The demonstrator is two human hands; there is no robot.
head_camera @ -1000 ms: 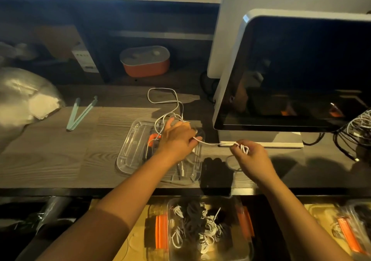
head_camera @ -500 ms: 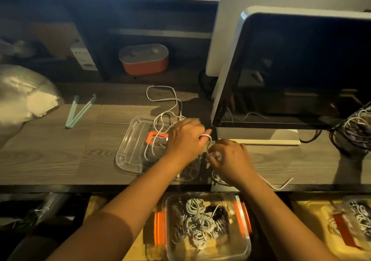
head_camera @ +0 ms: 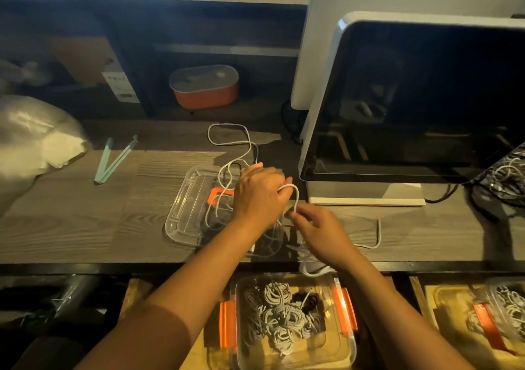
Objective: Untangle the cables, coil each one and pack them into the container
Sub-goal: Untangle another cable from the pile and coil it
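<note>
Over the counter [head_camera: 71,227], just in front of the dark screen [head_camera: 412,99], the person works on one white cable [head_camera: 297,198]. The left hand [head_camera: 260,196] has its fingers [head_camera: 274,177] curled, and the cable goes round them in a loop. The fingers seem to act like a peg to wind on. The right hand [head_camera: 321,233] is just beside it and pinches the cable, likely to lead the next turn round. The rest of the cable lies loose. One part snakes away over a clear tray [head_camera: 177,213] toward the back of the counter, and one part trails off to the right. It looks like there is a lot left to wind.

The clear tray lies flat under the left hand, with an orange clip [head_camera: 216,192] on it. It may be a lid. Lower down, close to the person, sits a clear container [head_camera: 350,349] with orange latches [head_camera: 227,321]. Many small white coils [head_camera: 281,315] and a few dark ones lie in it. It is close by, so a done coil can likely drop right in. Another container [head_camera: 454,307] at the right edge holds white cable too.
</note>
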